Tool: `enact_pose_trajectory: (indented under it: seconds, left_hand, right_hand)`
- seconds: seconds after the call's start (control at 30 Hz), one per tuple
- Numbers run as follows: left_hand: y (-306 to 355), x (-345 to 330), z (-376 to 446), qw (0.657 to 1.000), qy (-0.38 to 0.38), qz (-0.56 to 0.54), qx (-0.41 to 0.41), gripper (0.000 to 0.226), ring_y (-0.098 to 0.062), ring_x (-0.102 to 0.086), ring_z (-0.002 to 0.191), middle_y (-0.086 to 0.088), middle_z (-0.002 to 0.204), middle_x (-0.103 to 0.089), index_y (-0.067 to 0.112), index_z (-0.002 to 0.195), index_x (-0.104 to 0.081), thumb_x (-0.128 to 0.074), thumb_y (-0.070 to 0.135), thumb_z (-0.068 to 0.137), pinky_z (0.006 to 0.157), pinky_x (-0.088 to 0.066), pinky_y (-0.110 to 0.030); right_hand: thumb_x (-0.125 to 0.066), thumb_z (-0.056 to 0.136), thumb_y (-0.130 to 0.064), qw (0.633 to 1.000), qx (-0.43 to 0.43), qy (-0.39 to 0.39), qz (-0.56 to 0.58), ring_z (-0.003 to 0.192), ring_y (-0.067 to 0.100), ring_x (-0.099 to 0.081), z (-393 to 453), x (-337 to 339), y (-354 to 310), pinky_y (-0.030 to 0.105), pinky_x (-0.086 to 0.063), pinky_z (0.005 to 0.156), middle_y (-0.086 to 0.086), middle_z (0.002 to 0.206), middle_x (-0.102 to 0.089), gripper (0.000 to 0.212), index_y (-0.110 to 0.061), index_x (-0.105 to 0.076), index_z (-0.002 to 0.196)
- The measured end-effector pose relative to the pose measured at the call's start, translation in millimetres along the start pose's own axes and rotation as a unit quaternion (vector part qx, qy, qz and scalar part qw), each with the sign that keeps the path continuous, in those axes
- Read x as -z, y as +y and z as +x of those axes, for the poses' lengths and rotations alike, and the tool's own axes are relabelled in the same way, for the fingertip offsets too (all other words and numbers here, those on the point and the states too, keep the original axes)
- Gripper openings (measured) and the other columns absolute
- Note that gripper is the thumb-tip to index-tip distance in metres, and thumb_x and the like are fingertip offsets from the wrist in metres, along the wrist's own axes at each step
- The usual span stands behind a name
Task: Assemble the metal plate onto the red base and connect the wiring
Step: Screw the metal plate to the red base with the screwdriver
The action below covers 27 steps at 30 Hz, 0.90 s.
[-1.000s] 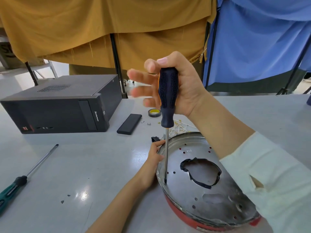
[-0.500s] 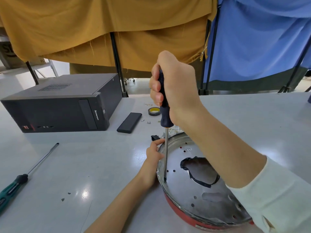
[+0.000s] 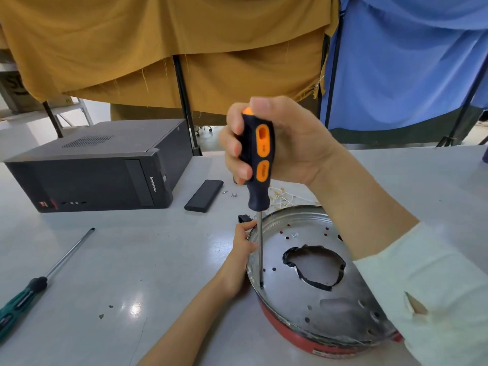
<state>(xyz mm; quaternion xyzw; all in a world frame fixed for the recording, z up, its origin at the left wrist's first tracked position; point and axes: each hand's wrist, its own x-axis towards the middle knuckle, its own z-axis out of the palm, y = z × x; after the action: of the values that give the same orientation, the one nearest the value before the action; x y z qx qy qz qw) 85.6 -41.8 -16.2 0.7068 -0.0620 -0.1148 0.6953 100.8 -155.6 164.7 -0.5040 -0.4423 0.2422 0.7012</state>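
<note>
Stiff, slippery-looking metal plate (image 3: 298,262) sits on red base (image 3: 287,331); left hand (image 3: 241,256) fingers press its rim, right hand (image 3: 266,143) fingers curl round screwdriver (image 3: 260,165).

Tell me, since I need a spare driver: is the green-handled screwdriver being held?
No, the green-handled screwdriver lies alone on the table; the right hand grips the orange-and-black screwdriver.

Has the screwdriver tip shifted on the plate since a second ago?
No. The screwdriver tip sits at the same hole near the metal plate's left rim; only the right hand regripped.
</note>
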Motion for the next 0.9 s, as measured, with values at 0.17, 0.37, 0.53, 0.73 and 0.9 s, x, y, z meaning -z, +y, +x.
enact_pose_trajectory:
  seconds: [0.17,0.37,0.53,0.73,0.9]
  left_hand:
    - [-1.0,-0.1,-0.9,1.000,0.006,-0.001,0.003,0.046,0.005,-0.061,0.097,0.000,0.126,-0.056,0.031,0.122,-0.044,-0.042,0.029,0.076,0.067,-0.048,-0.008]
    - [4.3,-6.0,-0.9,0.999,0.030,-0.023,0.029,0.035,-0.023,-0.057,0.118,-0.008,0.133,-0.055,0.028,0.121,-0.051,-0.051,0.025,0.086,0.100,-0.049,-0.039]
    - [9.0,-9.3,0.2,0.999,0.029,-0.003,0.042,0.049,-0.027,-0.055,0.121,-0.012,0.138,-0.048,0.024,0.130,-0.050,-0.047,0.021,0.081,0.097,-0.051,-0.038]
    - [8.7,-9.5,-1.9,0.998,0.028,-0.008,0.046,0.067,-0.025,-0.053,0.125,-0.009,0.142,-0.045,0.024,0.136,-0.047,-0.036,0.034,0.070,0.100,-0.049,-0.039]
    - [8.7,6.2,-6.1,0.999,-0.011,0.028,0.015,0.058,0.003,-0.059,0.109,0.008,0.135,-0.050,0.033,0.134,-0.040,-0.045,0.037,0.076,0.075,-0.049,-0.009]
  right_hand:
    - [-0.061,0.079,-0.011,0.985,-0.072,-0.087,0.127,0.039,0.015,-0.051,14.7,-7.2,4.2,0.018,-0.037,0.041,0.004,0.053,-0.053,0.017,-0.007,-0.049,0.067]
    - [-0.039,0.090,-0.013,0.984,0.034,0.171,-0.030,0.032,0.008,-0.030,9.4,-18.2,16.1,0.014,-0.027,0.038,-0.004,0.045,-0.039,0.034,-0.016,-0.043,0.057]
    - [-0.044,0.085,0.000,0.884,0.163,0.423,-0.118,0.036,0.016,-0.029,5.4,-22.6,21.7,0.016,-0.025,0.038,0.010,0.049,-0.034,0.036,-0.012,-0.035,0.052]
    - [-0.049,0.094,-0.009,0.858,0.168,0.453,-0.177,0.041,0.021,-0.038,2.5,-23.1,24.1,0.021,-0.033,0.039,0.008,0.051,-0.042,0.048,-0.021,-0.043,0.048]
    - [-0.047,0.094,-0.015,0.947,0.096,0.285,-0.115,0.035,0.014,-0.039,-4.2,-15.3,13.6,0.019,-0.034,0.042,0.001,0.049,-0.045,0.030,-0.011,-0.044,0.065]
